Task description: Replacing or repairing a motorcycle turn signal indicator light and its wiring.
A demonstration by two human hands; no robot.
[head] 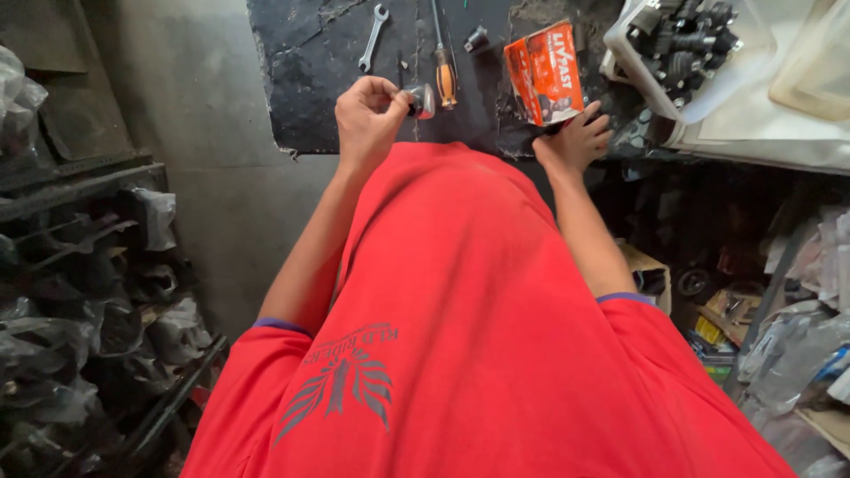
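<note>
Small metal part [421,100], grey with reddish end, pinched in left hand [367,113] fingers over near edge of dark mat [301,80]. Right hand [575,137] pressed flat, fingers spread, on near corner of orange carton [544,73]. Orange-handled screwdriver [444,66] just right of part; combination wrench [373,37] farther left. Small dark fitting [476,39] beyond. Clear plastic tub [699,99] of black parts far right.
</note>
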